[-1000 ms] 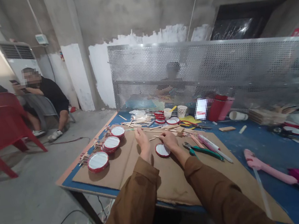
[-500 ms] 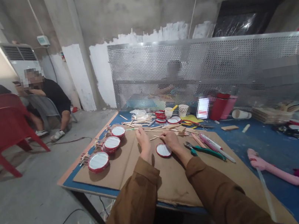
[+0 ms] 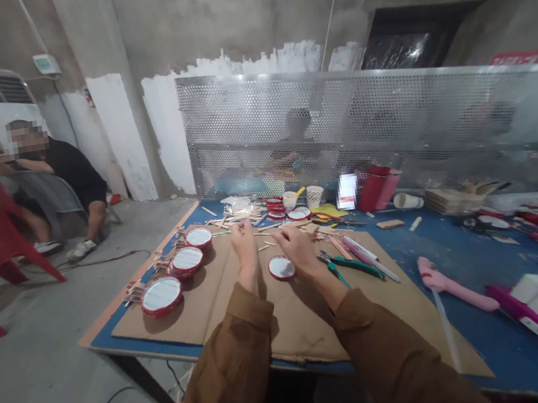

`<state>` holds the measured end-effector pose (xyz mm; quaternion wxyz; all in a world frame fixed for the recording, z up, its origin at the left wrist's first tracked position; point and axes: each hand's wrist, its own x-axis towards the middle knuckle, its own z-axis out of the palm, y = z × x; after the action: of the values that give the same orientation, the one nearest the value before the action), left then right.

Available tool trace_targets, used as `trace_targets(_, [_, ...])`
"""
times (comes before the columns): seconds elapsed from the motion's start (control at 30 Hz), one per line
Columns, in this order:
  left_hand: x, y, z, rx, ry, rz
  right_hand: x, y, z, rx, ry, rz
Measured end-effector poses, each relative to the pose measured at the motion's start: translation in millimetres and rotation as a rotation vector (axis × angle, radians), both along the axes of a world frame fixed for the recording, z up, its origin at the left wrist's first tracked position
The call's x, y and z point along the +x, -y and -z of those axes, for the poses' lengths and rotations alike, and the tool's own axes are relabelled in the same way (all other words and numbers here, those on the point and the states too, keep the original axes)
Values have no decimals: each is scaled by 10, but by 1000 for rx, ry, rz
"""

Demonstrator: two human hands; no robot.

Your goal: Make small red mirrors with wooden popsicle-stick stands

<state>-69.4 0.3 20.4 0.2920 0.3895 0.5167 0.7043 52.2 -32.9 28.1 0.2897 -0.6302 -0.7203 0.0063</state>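
Note:
My left hand (image 3: 244, 249) is raised over the cardboard with its fingers closed; what lies between the fingertips is too small to make out. To its right, my right hand (image 3: 299, 251) is curled, thumb and fingers pinched together, and I cannot see what they hold. Just below the right hand lies a small red-rimmed disc (image 3: 281, 267) with a white face. Short thin wooden sticks (image 3: 264, 246) lie on the cardboard (image 3: 233, 301) between my hands. At the left stand several red-rimmed drum-like pieces (image 3: 161, 295) with sticks at their sides.
Green-handled pliers (image 3: 357, 266) and a pink-and-white pen-like tool (image 3: 371, 257) lie right of my hand. A pink glue gun (image 3: 456, 284) lies farther right. Cups (image 3: 315, 195), a phone (image 3: 347, 191) and loose sticks line the back, before a perforated metal screen (image 3: 246, 117). A seated person (image 3: 69, 167) is at left.
The view has turned right, so things appear farther left. My right hand has drawn back from the short sticks, which now lie between my hands. The pliers have not visibly moved.

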Motion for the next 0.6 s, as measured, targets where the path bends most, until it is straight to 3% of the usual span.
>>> trace_targets(0.13, [59,100,-89,90,-135,121,-2,280,37,-66,146,-113])
trace_targets(0.33, [215,139,18,62,-414,266,30,414,11,-288,293,-107])
trace_targets(0.5, [286,189,34,96,-494,419,-124,457,39,-246,334,-80])
trace_targets(0.6, [286,229,-6,109,-536,396,-158,473,73,-230,256,-111])
